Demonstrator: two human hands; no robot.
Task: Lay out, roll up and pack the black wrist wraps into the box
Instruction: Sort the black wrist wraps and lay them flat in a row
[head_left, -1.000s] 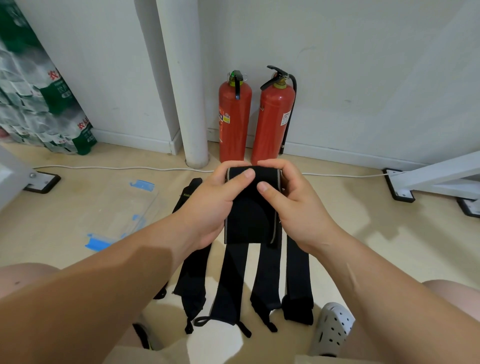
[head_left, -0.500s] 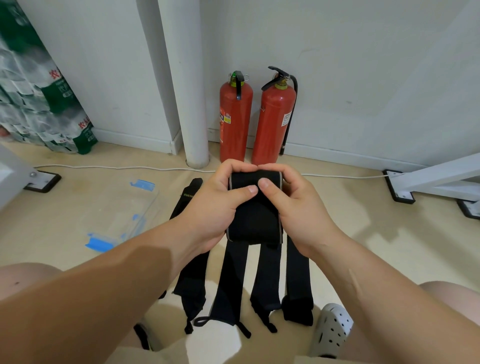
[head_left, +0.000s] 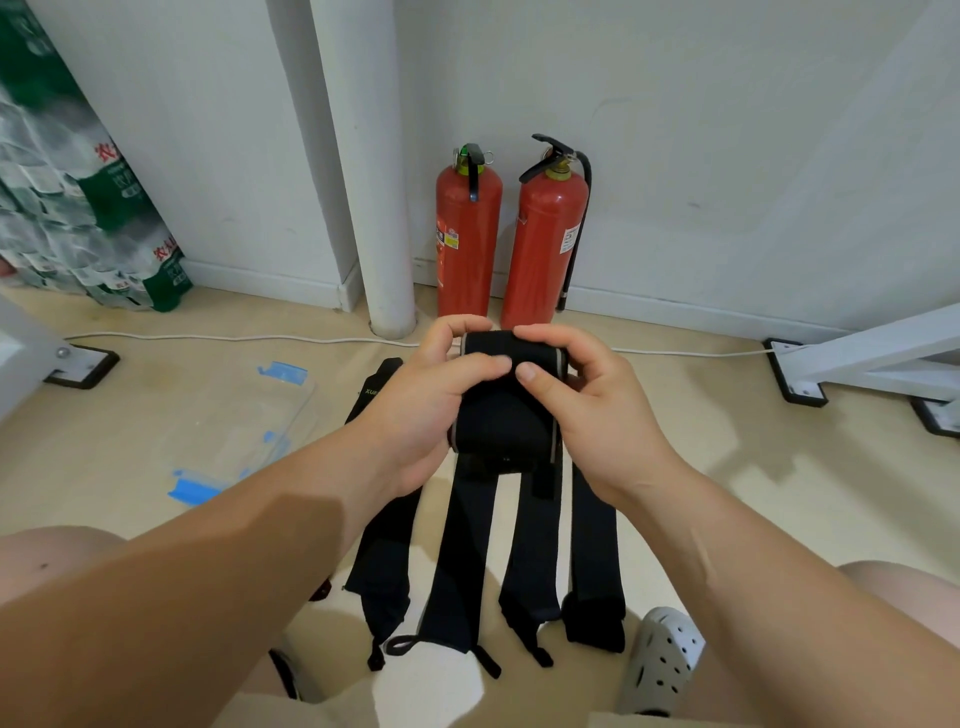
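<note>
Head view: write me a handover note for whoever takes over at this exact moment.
Left hand and right hand: both grip one black wrist wrap, partly rolled, its tail hanging loose.
Four more wraps lie flat, side by side on the floor beneath the hands. Clear box with blue clips sits on the floor to the left; no roll visible in it.
Done: layout. Left: finish this roll, roll the rest, pack all.

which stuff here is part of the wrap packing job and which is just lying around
Job: half-rolled wrist wrap held by left hand and right hand; flat wraps on floor; clear box.
Lying about: fire extinguishers, white cable, bottle packs, grey clog.
</note>
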